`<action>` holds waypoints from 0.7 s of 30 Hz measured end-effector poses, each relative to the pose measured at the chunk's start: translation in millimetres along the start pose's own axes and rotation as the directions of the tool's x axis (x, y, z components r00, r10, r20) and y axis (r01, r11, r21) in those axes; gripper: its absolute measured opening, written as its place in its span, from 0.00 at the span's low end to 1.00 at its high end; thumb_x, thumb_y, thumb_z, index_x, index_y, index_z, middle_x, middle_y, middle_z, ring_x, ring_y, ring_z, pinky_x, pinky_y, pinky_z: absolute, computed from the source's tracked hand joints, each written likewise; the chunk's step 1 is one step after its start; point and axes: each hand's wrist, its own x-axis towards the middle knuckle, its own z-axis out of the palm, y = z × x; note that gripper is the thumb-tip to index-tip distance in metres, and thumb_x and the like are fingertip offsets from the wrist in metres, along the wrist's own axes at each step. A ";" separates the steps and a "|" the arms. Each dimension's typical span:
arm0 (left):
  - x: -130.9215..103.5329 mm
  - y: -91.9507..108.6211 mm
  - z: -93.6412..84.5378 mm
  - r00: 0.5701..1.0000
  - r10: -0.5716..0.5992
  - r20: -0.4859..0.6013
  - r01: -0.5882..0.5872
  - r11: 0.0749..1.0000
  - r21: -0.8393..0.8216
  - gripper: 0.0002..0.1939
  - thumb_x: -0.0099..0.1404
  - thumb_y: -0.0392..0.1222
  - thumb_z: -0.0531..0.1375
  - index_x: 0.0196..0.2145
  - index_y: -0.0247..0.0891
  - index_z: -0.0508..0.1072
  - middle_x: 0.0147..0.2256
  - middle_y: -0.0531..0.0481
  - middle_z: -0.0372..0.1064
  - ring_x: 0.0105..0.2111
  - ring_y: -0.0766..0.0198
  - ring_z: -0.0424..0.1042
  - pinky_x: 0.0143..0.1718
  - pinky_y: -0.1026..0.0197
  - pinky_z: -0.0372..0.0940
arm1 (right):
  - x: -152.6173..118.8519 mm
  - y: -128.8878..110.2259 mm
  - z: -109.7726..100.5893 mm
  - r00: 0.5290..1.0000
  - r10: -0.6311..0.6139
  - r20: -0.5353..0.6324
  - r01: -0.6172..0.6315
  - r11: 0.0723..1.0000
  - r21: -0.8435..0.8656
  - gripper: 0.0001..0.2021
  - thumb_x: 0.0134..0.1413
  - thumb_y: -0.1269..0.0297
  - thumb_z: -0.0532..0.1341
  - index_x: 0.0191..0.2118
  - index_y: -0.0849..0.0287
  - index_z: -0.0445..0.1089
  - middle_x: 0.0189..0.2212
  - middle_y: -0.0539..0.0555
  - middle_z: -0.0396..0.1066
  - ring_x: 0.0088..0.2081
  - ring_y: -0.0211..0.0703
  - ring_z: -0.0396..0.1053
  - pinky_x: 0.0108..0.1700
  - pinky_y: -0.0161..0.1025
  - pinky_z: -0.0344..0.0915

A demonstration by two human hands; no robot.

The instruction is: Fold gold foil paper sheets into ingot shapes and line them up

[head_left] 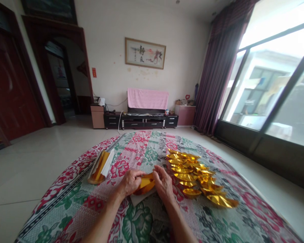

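Between my two hands is a sheet of gold foil paper (146,184), curved and partly folded, above a pale flat piece (142,198) on the cloth. My left hand (131,182) pinches its left edge. On the opposite edge, the fingers of my right hand (163,182) are closed, thumb side inward. To the right lie several folded gold paper ingots (192,175), boat-shaped and set in overlapping rows. Off to the left, a stack of gold and white paper sheets (101,165) rests curled on the cloth.
A flowered cloth (139,222) covers the round table. Beyond it stand a low black TV cabinet (142,123) and a pink cloth (148,98) draped over a screen. Large windows (268,84) and a purple curtain (212,77) are on the right; a dark red door (12,77) is on the left.
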 end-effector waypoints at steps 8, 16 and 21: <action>-2.0 -2.5 -2.5 0.997 -0.072 0.003 0.072 0.996 -0.050 0.17 0.55 0.39 0.53 0.40 0.36 0.76 0.29 0.51 0.75 0.30 0.64 0.73 0.35 0.65 0.66 | 1.5 1.8 -1.1 0.997 0.044 0.059 -0.045 0.999 0.027 0.15 0.47 0.62 0.54 0.36 0.62 0.74 0.22 0.51 0.73 0.23 0.38 0.68 0.27 0.32 0.64; -2.0 -11.4 -3.8 0.998 -0.056 0.018 0.056 0.998 0.018 0.17 0.52 0.37 0.56 0.41 0.40 0.75 0.38 0.51 0.75 0.38 0.63 0.72 0.42 0.65 0.64 | 4.4 5.6 -4.3 0.998 0.032 -0.053 -0.038 0.991 -0.126 0.13 0.49 0.63 0.53 0.35 0.61 0.73 0.30 0.54 0.75 0.30 0.41 0.71 0.35 0.34 0.65; -1.6 -8.9 -2.1 1.000 0.009 0.009 -0.011 0.959 0.282 0.17 0.54 0.34 0.55 0.41 0.43 0.75 0.36 0.50 0.72 0.37 0.63 0.69 0.42 0.63 0.62 | 1.2 0.5 -6.0 0.995 -0.092 0.047 0.103 0.940 -0.325 0.13 0.48 0.72 0.53 0.34 0.58 0.73 0.30 0.52 0.72 0.33 0.39 0.69 0.38 0.33 0.62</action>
